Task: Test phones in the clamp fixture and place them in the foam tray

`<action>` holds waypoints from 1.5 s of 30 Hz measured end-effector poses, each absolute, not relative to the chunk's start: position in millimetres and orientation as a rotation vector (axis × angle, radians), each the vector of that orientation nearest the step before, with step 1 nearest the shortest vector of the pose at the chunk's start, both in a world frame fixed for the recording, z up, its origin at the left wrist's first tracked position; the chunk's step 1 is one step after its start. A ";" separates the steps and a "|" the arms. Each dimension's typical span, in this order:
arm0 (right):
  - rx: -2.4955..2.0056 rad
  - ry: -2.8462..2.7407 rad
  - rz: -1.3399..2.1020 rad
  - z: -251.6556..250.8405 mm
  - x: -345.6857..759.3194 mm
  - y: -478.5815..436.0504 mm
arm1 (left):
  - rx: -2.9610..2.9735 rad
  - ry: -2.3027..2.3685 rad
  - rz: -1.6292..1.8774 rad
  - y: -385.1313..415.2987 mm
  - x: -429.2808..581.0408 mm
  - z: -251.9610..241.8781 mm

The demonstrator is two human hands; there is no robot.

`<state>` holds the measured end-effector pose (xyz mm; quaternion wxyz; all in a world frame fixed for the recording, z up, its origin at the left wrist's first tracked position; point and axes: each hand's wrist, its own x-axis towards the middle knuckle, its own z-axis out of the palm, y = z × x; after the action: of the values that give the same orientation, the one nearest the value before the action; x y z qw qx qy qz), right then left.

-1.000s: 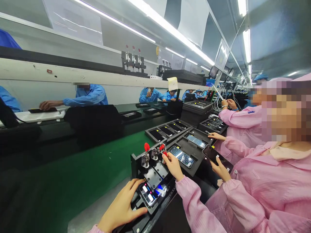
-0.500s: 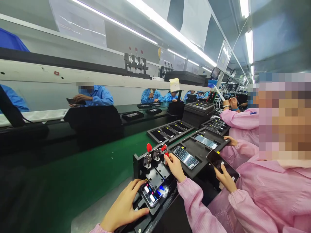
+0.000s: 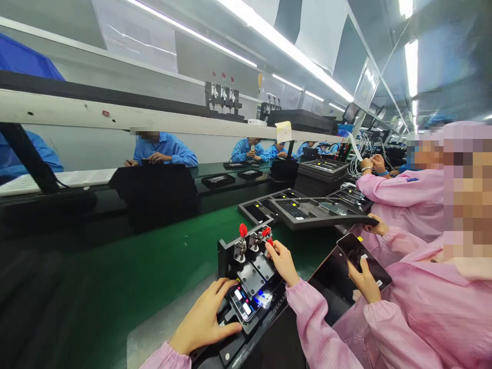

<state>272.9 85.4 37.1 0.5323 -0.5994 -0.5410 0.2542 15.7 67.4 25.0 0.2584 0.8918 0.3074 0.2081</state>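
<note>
My left hand [image 3: 207, 319] lies spread, thumb and fingers apart, around the near end of a black clamping fixture [image 3: 223, 259]. Between its thumb and fingertips a small phone [image 3: 244, 303] sits in the fixture, its visible end showing lit white rectangles and red and blue lights. Dark metal press plates [image 3: 251, 279] cover the phone's other end. My right hand [image 3: 284, 264] is closed around a red toggle clamp handle [image 3: 270, 243] on the fixture's right side. Left of it, another red handle [image 3: 243, 230] stands upright, untouched.
To the right, a co-worker's hand [image 3: 376, 225] holds a tilted black tray [image 3: 307, 220]; their other hand [image 3: 363, 279] holds a dark phone [image 3: 351, 253]. Further trays [image 3: 253, 212] lie behind. Green mat [image 3: 184, 251] spreads to the left. Workers in blue [image 3: 165, 148] sit opposite.
The co-worker's tray has lifted and tilted, moving back over the trays behind. A worker opposite has lowered their hands. My hands keep their places on the fixture; the view has shifted slightly.
</note>
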 end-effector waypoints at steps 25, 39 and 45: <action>-1.441 -1.329 0.616 35.1 275.8 84.6 | 2.362 1.219 0.445 31.2 43.9 24.5; -1.234 -1.217 0.331 93.8 276.0 52.3 | 2.396 1.303 0.493 20.6 38.0 32.8; -0.861 -1.780 0.912 105.2 249.4 -4.2 | 2.214 1.395 0.487 -11.0 -31.2 27.6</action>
<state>249.4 -4.2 105.2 0.4638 -0.3503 -0.7242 0.3710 -31.2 -11.0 27.6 0.2375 0.8080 0.5091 0.1777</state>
